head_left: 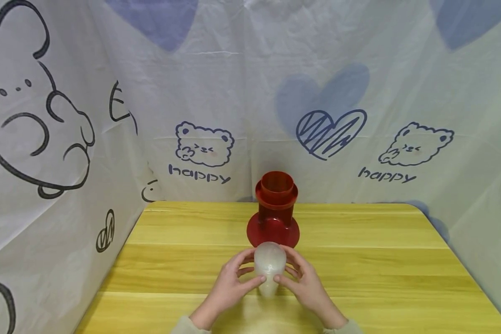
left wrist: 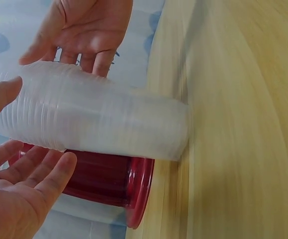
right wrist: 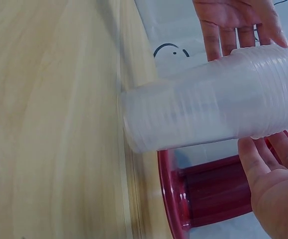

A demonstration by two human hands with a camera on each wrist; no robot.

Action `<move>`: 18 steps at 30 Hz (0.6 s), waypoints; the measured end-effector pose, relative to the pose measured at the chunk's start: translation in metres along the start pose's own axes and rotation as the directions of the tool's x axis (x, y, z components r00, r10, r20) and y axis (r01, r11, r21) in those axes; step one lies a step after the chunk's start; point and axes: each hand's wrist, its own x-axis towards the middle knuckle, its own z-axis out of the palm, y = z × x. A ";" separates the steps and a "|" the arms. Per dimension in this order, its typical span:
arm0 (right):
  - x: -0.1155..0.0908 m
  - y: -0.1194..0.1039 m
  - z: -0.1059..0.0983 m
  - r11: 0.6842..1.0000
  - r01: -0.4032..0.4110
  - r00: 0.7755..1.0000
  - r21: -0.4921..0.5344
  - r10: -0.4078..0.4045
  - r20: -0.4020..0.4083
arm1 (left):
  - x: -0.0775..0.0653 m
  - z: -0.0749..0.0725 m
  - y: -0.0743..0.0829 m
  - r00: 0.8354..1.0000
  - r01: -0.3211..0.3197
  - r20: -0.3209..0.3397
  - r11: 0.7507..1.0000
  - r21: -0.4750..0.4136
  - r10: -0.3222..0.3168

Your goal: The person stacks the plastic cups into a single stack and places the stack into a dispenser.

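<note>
A stack of nested clear plastic cups [head_left: 269, 264] stands roughly upright at the front middle of the table, its ridged rims at the top. My left hand [head_left: 229, 283] holds the upper part from the left, thumb on the near side and fingers round the far side. From the right, my right hand [head_left: 311, 285] holds it the same way. Both wrist views show the stack [left wrist: 109, 114] [right wrist: 193, 104] between the two hands, its narrow end down at the tabletop; I cannot tell whether it touches. Just behind is a red stand [head_left: 275, 213] with a round base and an open tube top.
The wood-grain table [head_left: 183, 264] spreads to both sides of the hands. A white cloth [head_left: 242, 93] with blue hearts and cartoon bears hangs along its back edge, and another printed cloth [head_left: 67, 222] runs down the left side.
</note>
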 end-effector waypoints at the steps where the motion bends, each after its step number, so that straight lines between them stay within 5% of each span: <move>1: 0.000 0.000 0.000 1.000 -0.001 1.000 0.002 0.001 -0.002 | 0.000 0.001 0.001 1.000 0.000 -0.007 1.000 -0.001 0.000; 8: 0.001 0.000 0.001 0.999 -0.032 0.999 0.014 0.032 -0.029 | 0.001 0.001 0.031 1.000 0.024 -0.018 1.000 0.013 -0.023; 15: 0.004 -0.007 0.000 1.000 0.002 0.999 -0.009 -0.003 -0.051 | 0.006 0.001 0.007 0.998 -0.041 -0.039 0.999 0.034 0.042; 18: 0.005 -0.011 -0.001 1.000 0.015 0.998 -0.022 -0.016 -0.054 | 0.009 0.001 0.011 0.998 -0.042 -0.046 0.998 0.042 0.044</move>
